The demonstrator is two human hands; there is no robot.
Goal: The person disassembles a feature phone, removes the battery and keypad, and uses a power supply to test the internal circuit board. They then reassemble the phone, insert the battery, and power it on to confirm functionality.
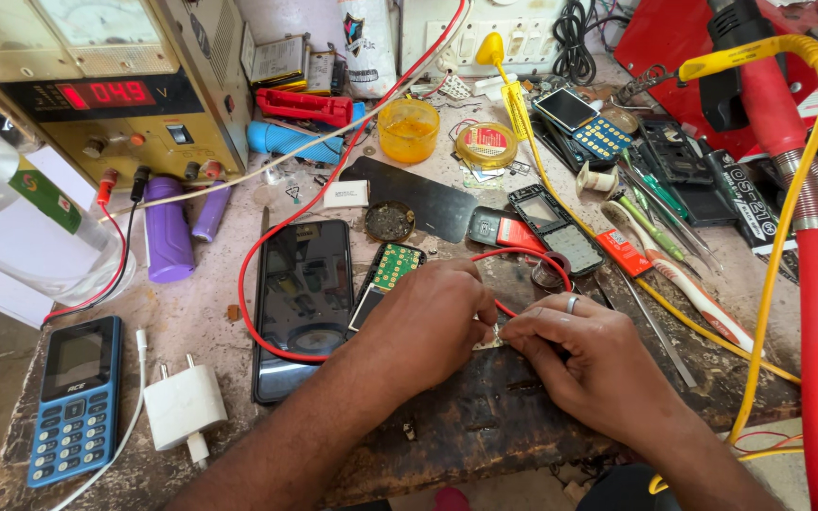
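Note:
My left hand (428, 317) and my right hand (584, 355) meet at the middle of the worn workbench (485, 416), fingertips pinched together on a small pale part (490, 339) beside a red wire (532, 254). The part is mostly hidden by my fingers. A ring sits on a finger of my right hand. Just beyond my left hand lies a green phone circuit board (395, 265), and left of it a black smartphone (303, 298) lies flat.
A power supply with a red display (106, 95) stands at the back left. A blue keypad phone (76, 397) and white charger (182, 405) lie front left. Opened phones (553, 227), screwdrivers (655, 232), a yellow cup (407, 128) and a red hose (814, 284) crowd the right.

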